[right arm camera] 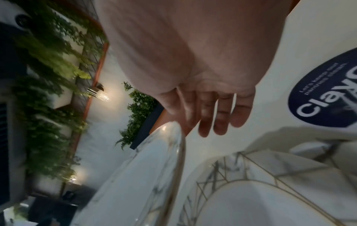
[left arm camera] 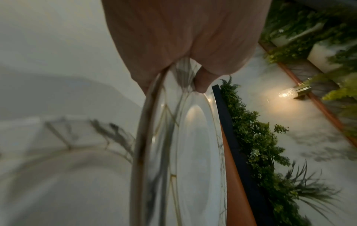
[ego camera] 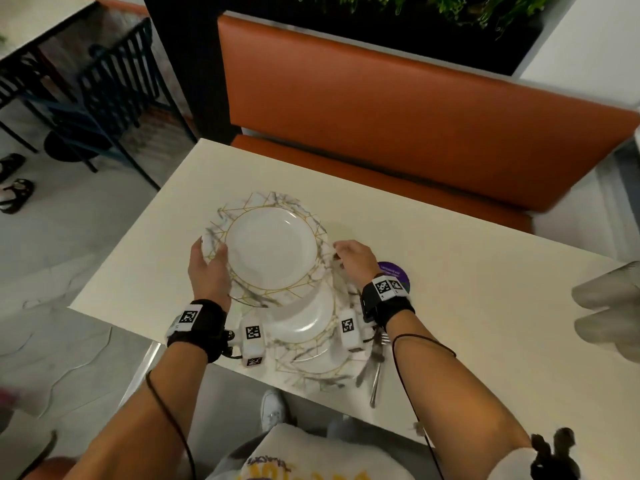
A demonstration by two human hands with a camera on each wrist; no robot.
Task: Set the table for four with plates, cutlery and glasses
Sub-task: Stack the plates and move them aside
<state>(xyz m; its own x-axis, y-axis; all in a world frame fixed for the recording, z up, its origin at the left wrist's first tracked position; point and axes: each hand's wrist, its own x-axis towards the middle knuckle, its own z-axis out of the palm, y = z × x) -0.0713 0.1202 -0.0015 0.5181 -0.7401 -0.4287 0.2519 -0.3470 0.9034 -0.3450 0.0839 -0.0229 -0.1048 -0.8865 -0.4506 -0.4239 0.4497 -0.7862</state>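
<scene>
A white plate (ego camera: 273,247) with a grey marble and gold-line rim hangs above the cream table (ego camera: 485,306). My left hand (ego camera: 207,261) grips its left rim, thumb on top; the left wrist view shows the plate (left arm camera: 193,152) pinched edge-on by that hand (left arm camera: 183,45). At the right rim my right hand (ego camera: 349,258) shows straight fingers (right arm camera: 208,110) that touch the edge of the plate (right arm camera: 144,168). Below, near the front edge, stands a stack of matching plates (ego camera: 304,327) (right arm camera: 260,191) (left arm camera: 67,175). Cutlery (ego camera: 375,368) lies just right of the stack.
A round purple sticker (ego camera: 394,275) lies on the table under my right wrist. An orange bench (ego camera: 415,116) runs along the far side, with plants behind it. Dark chairs (ego camera: 104,81) stand to the far left. A blurred pale shape (ego camera: 606,313) fills the right edge.
</scene>
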